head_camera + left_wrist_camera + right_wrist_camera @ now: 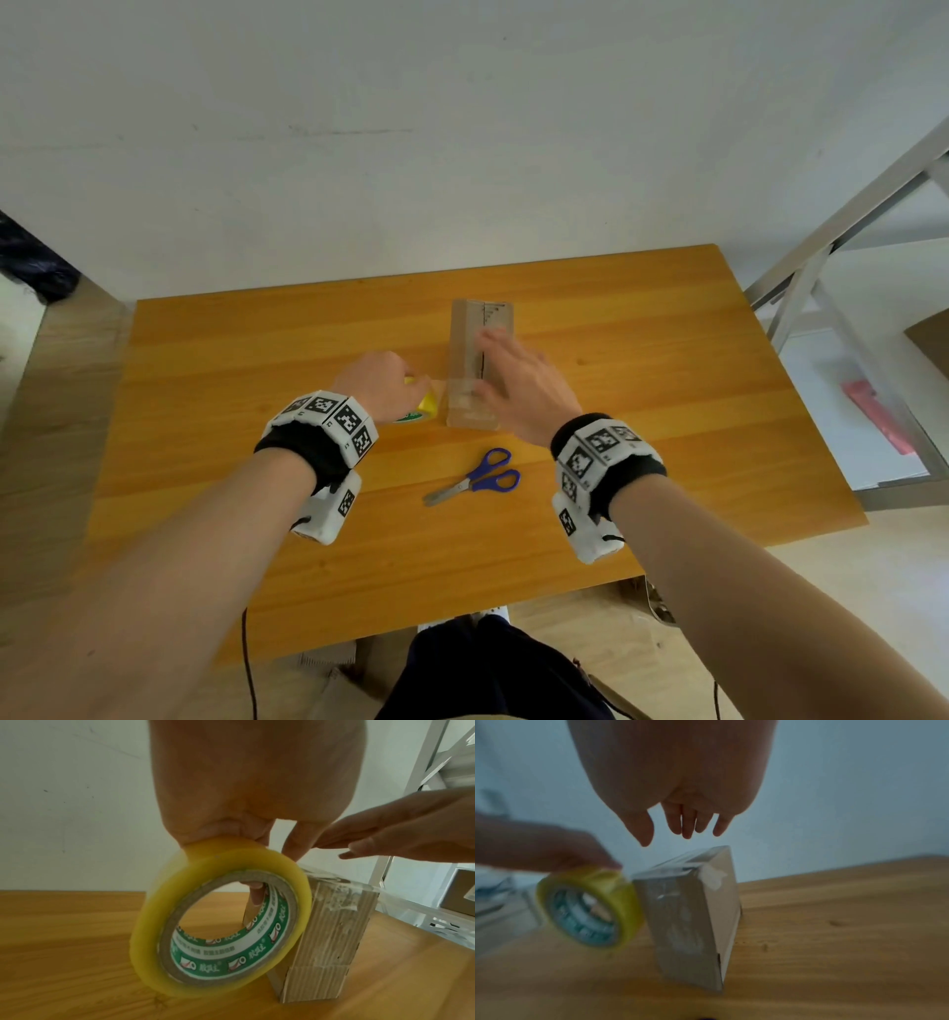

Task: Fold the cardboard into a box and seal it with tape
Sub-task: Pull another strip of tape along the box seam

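Observation:
A narrow brown cardboard box [480, 360] lies lengthwise on the wooden table [667, 360], its top flaps closed along a centre seam. Clear tape covers its near end [331, 921]. My left hand [382, 383] grips a yellowish roll of clear tape [218, 923] by its rim, with a finger through the core, pressed against the box's left side. A strip of tape runs from the roll over the box top. My right hand [506, 375] hovers flat just above the box [695, 914], fingers [685, 823] straight and spread, not touching in the right wrist view.
Blue-handled scissors [475, 478] lie shut on the table in front of the box, between my wrists. A metal shelf frame [842, 288] stands beyond the table's right edge. A white wall runs behind the table's far edge.

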Demonstrator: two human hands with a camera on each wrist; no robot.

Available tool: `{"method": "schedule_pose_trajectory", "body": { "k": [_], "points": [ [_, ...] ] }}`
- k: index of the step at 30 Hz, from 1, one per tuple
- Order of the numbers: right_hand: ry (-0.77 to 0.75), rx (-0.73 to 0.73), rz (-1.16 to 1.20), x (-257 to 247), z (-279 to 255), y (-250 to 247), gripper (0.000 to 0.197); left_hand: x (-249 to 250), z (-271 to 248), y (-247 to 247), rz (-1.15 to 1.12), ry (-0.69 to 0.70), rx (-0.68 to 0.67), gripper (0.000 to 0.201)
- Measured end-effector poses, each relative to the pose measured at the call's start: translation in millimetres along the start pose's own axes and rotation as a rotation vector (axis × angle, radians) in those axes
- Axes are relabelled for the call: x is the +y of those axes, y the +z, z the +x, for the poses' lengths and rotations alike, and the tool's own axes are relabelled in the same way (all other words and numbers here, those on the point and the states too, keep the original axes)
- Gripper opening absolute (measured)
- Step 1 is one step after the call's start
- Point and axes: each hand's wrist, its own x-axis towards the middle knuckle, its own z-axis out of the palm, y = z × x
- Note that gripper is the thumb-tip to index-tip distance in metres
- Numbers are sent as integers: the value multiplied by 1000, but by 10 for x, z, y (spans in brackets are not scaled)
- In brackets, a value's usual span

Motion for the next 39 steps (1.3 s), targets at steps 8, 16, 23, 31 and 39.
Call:
{"method": "schedule_pose_trajectory", "body": {
  "k": [8,16,23,31,39],
  "points": [
    [-238,-133,-394,60,-35,373,69,-101,-14,-31,-45,30,-66,31],
    [-228,-202,-436,41,-26,288,78,-174,-1,-60,-21,116,-77,33],
    [-269,-229,-478,35,30,243,81,-255,8,-120,66,60,-161,45],
    [-273,-170,-505,131,4,189,87,-170,-113,-184,-75,164,-174,32],
    [-421,177,-459,172,-369,315,37,-166,-150,-231,-81,182,-163,32]
  ]
}}
